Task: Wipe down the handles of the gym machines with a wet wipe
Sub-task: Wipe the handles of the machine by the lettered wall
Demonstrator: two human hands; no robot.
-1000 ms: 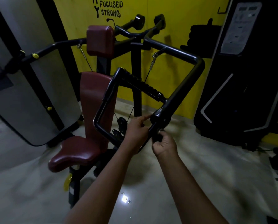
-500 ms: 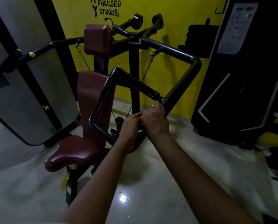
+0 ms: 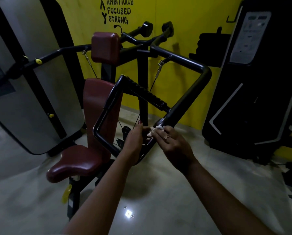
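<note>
Right, wipe contact is on the press machine's handle tube [image 3: 186,102], about dead centre of the frame.

- Axis: the tube runs diagonally, from its bend at upper right down to lower left of centre. The ribbed grip [image 3: 147,93] branches off it toward upper left, and the junction sits just above the wipe.
- Wet wipe [image 3: 156,130]: a small bunched white wad lying on the tube just below that junction, between the two hands.
- Right hand [image 3: 175,146]: comes in from lower right. Its fingers [image 3: 161,134] lie nearly straight over the wipe and press it on the tube, with no wrap round the tube. There is a ring [image 3: 167,136] on one finger.
- Left hand [image 3: 134,141]: on the tube's left side, just down-axis of the wipe. Its fingers curl round the tube, thumb pointing up. It's too dark to say whether its fingertips also touch the wipe.

My read:
- The right hand is the one on the wipe, so it drives the stroke and the left only steadies the tube.
- The left hand blocks travel down-left, so the free run is up-right along the axis, or round the junction onto the ribbed grip.
- A flat press covers only the near face of the tube. The far side probably needs the fingers to wrap round it.
- The maroon seat [image 3: 74,164] at lower left is well apart from both hands.
</note>
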